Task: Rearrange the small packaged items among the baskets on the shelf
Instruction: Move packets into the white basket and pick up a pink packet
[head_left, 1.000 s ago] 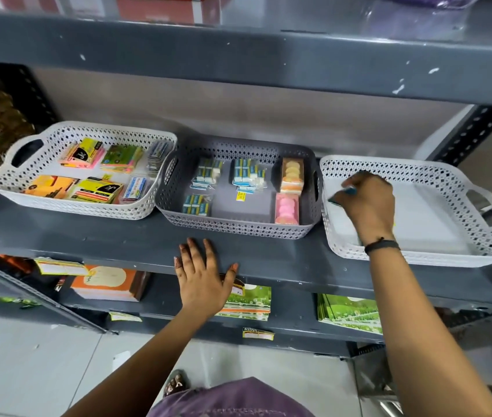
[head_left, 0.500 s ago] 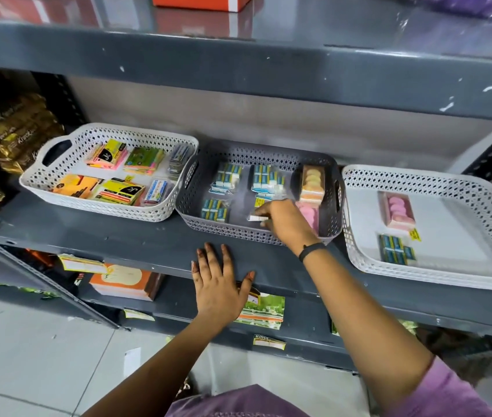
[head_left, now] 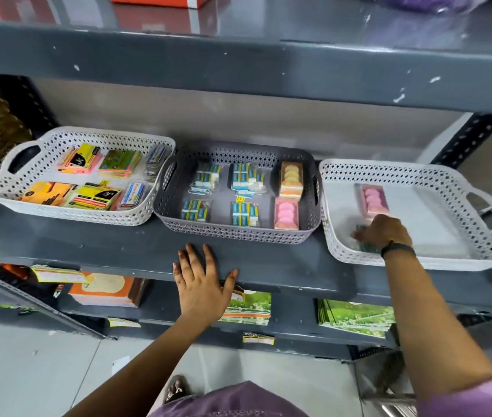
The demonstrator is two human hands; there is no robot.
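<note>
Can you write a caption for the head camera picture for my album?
Right hand reaches into the white basket beside a pink packet; left hand rests on the shelf.

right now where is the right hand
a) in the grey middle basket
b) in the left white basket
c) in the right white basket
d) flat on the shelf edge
c: the right hand is inside the right white basket, at its front, just below the pink pack; it is the left hand that lies flat on the shelf edge.
</note>
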